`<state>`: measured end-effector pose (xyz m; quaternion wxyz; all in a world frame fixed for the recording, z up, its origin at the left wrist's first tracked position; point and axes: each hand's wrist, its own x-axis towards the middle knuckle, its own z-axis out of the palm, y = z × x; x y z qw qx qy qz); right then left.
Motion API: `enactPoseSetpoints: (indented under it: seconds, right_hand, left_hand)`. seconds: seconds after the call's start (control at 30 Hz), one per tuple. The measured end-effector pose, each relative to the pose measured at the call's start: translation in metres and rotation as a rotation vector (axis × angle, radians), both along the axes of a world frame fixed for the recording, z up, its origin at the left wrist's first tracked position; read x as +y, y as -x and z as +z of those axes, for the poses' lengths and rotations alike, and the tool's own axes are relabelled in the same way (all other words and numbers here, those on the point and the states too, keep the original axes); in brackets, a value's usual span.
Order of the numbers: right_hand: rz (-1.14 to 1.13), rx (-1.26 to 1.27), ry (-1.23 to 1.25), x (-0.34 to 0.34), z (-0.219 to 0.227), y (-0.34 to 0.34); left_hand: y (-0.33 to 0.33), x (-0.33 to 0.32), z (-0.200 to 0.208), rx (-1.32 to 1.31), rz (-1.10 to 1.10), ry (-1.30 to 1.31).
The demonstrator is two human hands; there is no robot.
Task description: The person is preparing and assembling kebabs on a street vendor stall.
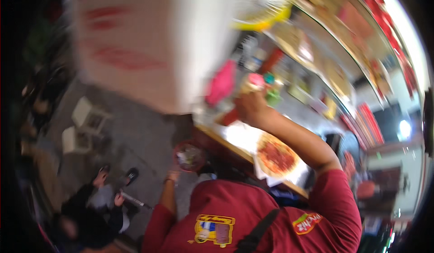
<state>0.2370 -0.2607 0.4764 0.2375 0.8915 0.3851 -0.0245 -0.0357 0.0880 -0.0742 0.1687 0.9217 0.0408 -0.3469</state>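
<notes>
My right hand [253, 108] reaches over the counter and is closed round a container with a pink top [256, 80]; motion blur hides the details. A red-brown bar [271, 61] shows on both sides of this hand. Beside my right forearm a topped pizza [276, 156] lies on white paper [239, 138] at the counter's edge. My left hand [172, 176] hangs low at my left, next to a red bin [176, 156] with pale litter inside. Its fingers are smeared.
A large white panel with red marks [126, 49] blocks the upper left. Right of it are a yellow fan [266, 2], a pink item [221, 83] and glass shelves [339, 40]. White stools [88, 117] and a seated person [86, 212] are on the left.
</notes>
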Motion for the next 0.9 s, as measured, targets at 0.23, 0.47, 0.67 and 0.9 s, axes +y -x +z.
enactPoseSetpoints:
  seconds: [0.23,0.47,0.67,0.9]
  right_hand:
    - [-0.019,0.182,-0.237,-0.007,0.024,-0.003]
    - [-0.430,0.228,-0.605,-0.071,0.102,-0.057]
    - [-0.388,0.567,-0.478,-0.120,0.013,-0.143]
    - [-0.276,0.045,-0.879,-0.180,0.035,-0.050]
  left_hand:
    - [0.131,-0.022,0.018,0.340,0.590,0.026]
    - [0.220,-0.050,0.037,0.238,1.204,0.039]
    - [0.128,-0.024,0.014,0.230,0.970,0.166]
    - [0.083,-0.076,0.096,-0.088,1.076,0.331]
